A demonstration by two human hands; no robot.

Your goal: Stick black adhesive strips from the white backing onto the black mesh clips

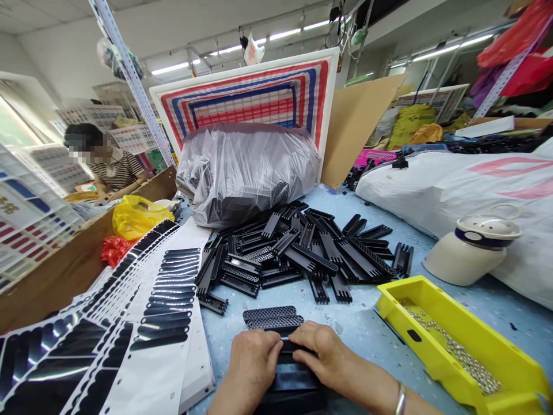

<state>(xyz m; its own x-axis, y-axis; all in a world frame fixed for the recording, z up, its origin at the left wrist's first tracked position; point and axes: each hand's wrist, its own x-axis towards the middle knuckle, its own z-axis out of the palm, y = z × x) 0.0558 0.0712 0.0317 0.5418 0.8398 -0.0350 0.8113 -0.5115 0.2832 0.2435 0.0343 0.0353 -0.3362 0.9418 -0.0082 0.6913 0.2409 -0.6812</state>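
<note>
My left hand (252, 362) and my right hand (325, 353) are side by side at the bottom centre, fingers curled and pressed onto a black plastic strip (288, 344) lying on a stack of black pieces (294, 383). Just beyond my fingertips lie two black perforated strips (273, 317). A large heap of black comb-like plastic parts (298, 253) covers the blue table (363, 328) further back. White backing sheets with black oblong stickers (168, 294) lie to the left of my hands.
A yellow tray (510, 360) holding a metal chain (458, 349) sits at right. A white round device (475, 248) rests against a large white sack (453, 184). A grey plastic bag (246, 170) stands behind the heap. Another person (110, 164) sits far left.
</note>
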